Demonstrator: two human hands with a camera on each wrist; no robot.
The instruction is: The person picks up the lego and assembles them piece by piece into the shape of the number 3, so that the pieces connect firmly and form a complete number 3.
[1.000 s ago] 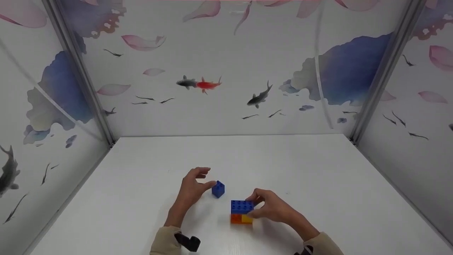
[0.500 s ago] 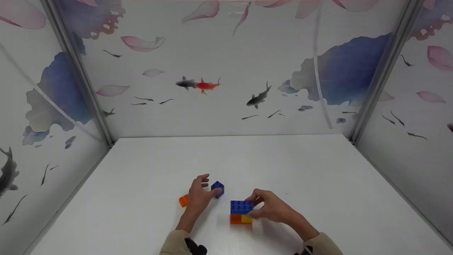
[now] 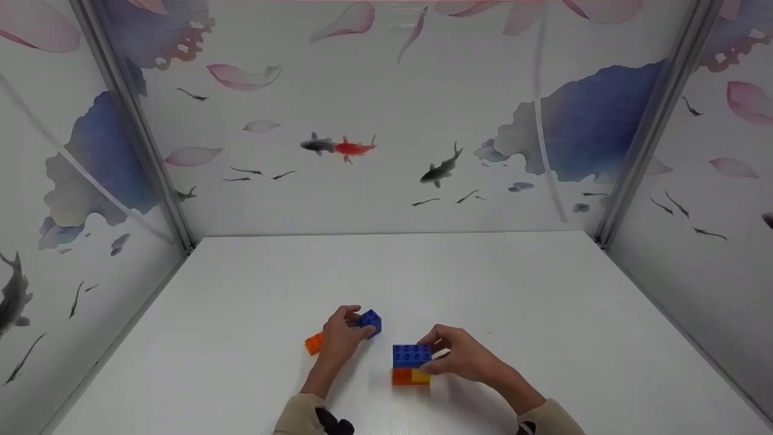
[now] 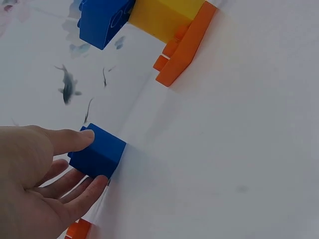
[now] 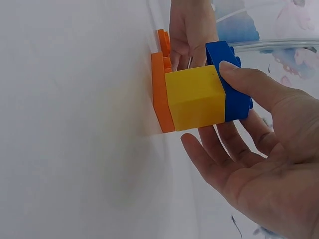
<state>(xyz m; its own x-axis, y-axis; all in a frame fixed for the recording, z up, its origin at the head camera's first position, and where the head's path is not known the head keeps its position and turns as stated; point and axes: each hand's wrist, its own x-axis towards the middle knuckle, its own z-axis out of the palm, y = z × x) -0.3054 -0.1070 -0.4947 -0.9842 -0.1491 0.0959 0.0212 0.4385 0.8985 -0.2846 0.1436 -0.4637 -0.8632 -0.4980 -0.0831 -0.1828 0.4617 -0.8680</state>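
My left hand (image 3: 342, 333) has its thumb and fingers on either side of a small blue toy brick (image 3: 371, 324), pinching it by the table; the left wrist view shows this blue brick (image 4: 104, 149) with the thumb on its studded end. To the right, my right hand (image 3: 465, 353) grips a brick stack at its top, a long blue brick (image 3: 410, 356) with studs up. Beneath that sits a yellow brick (image 5: 194, 97) at one end, on a flat orange brick (image 5: 162, 94). The orange brick's other end shows bare studs under the overhanging blue one.
A loose orange brick (image 3: 313, 344) lies on the white table (image 3: 241, 284) just left of my left hand, partly hidden by it. Printed panels (image 3: 386, 199) with fish and petals enclose the table at the back and sides.
My left hand has moved right and nearer, uncovering the loose orange brick, and its fingers have closed around the small blue brick. The right hand stays on the stack.
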